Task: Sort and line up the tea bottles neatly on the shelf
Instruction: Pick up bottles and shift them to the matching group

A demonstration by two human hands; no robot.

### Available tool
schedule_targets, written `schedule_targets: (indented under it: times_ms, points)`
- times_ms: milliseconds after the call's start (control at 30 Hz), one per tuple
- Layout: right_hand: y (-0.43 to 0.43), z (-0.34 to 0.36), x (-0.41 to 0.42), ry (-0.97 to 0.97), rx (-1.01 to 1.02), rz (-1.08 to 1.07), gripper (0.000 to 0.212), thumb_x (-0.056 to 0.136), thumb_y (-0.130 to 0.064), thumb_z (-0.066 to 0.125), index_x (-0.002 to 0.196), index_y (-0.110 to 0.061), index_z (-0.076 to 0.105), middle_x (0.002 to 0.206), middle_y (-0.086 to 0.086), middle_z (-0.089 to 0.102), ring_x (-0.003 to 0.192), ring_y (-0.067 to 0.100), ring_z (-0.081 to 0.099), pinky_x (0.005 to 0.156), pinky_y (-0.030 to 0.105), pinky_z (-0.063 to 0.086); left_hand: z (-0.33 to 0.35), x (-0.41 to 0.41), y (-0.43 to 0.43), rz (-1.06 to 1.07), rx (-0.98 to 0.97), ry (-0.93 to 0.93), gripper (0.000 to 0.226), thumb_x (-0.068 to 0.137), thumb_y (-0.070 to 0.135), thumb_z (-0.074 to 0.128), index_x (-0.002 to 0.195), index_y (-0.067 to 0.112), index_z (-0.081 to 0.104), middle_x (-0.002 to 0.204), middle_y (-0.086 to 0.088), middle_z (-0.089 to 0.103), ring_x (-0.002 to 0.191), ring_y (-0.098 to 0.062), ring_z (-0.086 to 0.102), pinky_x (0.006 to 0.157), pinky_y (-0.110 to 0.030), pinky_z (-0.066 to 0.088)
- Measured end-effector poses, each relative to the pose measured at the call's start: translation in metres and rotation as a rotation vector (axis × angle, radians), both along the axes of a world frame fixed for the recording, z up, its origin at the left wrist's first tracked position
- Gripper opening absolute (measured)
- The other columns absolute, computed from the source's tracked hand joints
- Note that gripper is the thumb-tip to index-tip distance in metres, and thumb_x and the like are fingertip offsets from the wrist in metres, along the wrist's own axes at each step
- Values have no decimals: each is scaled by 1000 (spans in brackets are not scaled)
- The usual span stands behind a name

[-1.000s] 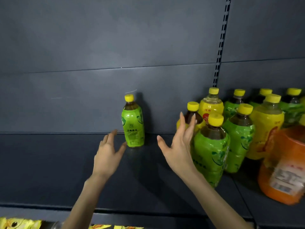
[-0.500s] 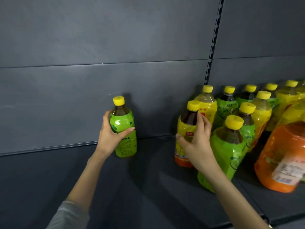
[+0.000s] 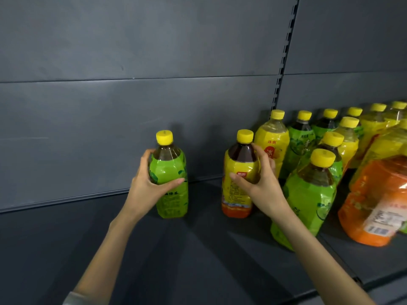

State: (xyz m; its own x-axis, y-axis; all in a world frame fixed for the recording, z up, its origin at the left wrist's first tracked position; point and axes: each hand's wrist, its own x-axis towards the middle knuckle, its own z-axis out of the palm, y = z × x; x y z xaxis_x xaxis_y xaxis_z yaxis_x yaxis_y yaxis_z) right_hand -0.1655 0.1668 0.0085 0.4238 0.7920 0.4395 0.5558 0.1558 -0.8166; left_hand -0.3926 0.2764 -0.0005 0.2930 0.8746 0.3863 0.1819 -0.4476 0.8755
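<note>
Left hand (image 3: pixel 149 186) wraps a green-label tea bottle (image 3: pixel 170 183), right hand (image 3: pixel 258 181) wraps a yellow-label one (image 3: pixel 239 183), both upright on the shelf (image 3: pixel 110 249). Early stage: right of the right hand, the mixed cluster (image 3: pixel 326 155) looks unsorted; left of the left hand, nothing lined up.

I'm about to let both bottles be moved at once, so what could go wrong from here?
1. The right hand holds the yellow-label bottle close beside the near green bottle, which already looks tilted; a bump could tip it.
2. That bottle could then knock the orange jug and the crowded bottles behind.
3. The left hand grips the green bottle from one side only; a fast slide might topple it.
</note>
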Motion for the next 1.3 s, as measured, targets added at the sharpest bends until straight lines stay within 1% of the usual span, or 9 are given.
schedule_targets:
  times_ms: [267, 333, 467, 567, 667, 800, 867, 1000, 1300]
  points:
    - [-4, -12, -10, 127, -13, 194, 70, 71, -47, 65, 132, -46, 32, 131, -18, 34, 126, 3, 38, 104, 32, 42, -11, -5, -28, 66, 10, 72, 99, 48, 64, 81, 130, 47, 27, 128, 12, 51, 113, -9, 55, 96, -41, 47]
    - [4, -16, -11, 185, -47, 275, 81, 71, -43, 68, 139, -45, 22, 138, -14, 29, 130, 4, 38, 103, 28, 42, -16, -8, -36, 99, 12, 120, 106, 47, 70, 74, 135, 46, 21, 133, 11, 43, 119, -10, 50, 98, -43, 44]
    - [11, -27, -19, 281, -36, 362, 83, 80, -21, 68, 142, -38, 15, 124, -24, 42, 103, -22, 50, 81, 9, 49, -24, -13, -43, 67, -15, 170, 114, 52, 71, 75, 142, 50, 8, 138, 15, 37, 130, -10, 33, 108, -46, 34]
    - [7, -35, -24, 242, -9, 272, 88, 68, -50, 76, 135, -56, 19, 135, -13, 43, 119, -2, 51, 97, 35, 50, -27, -16, -44, 66, -37, 166, 112, 53, 69, 76, 141, 54, 9, 133, 23, 42, 130, -15, 35, 107, -49, 36]
    - [-1, -48, -27, 180, 2, 197, 105, 59, -69, 74, 142, -53, 12, 145, -5, 35, 131, 13, 43, 102, 49, 44, -30, -15, -56, 121, -34, 121, 113, 50, 68, 78, 142, 49, 16, 134, 14, 40, 126, -15, 42, 105, -47, 39]
    - [-9, -61, -33, 161, -5, 232, 117, 57, -67, 76, 144, -52, -2, 150, -8, 24, 136, 8, 34, 108, 45, 40, -40, -5, -76, 143, -64, 84, 113, 57, 37, 86, 145, 33, 15, 127, 5, 29, 105, 29, 30, 98, -15, 32]
    - [-10, -69, -37, 198, -26, 273, 120, 61, -56, 80, 145, -48, -5, 151, -10, 24, 134, 2, 35, 108, 40, 40, -49, 0, -78, 141, -87, 99, 116, 60, 24, 88, 146, 28, 9, 129, 6, 29, 101, 30, 32, 91, -2, 32]
    - [-11, -81, -41, 220, -58, 254, 116, 61, -46, 83, 145, -41, 2, 144, -10, 37, 127, -1, 42, 105, 31, 43, -62, 4, -81, 172, -169, 89, 117, 57, 28, 89, 142, 34, 9, 136, 11, 41, 120, -2, 46, 103, -34, 43]
    - [-28, -84, -35, 197, -61, 251, 111, 59, -54, 81, 142, -45, 8, 139, -12, 42, 124, 2, 46, 100, 27, 44, -68, 9, -105, 298, -201, 84, 111, 52, 40, 90, 136, 31, 19, 131, 7, 47, 116, -10, 50, 96, -36, 47]
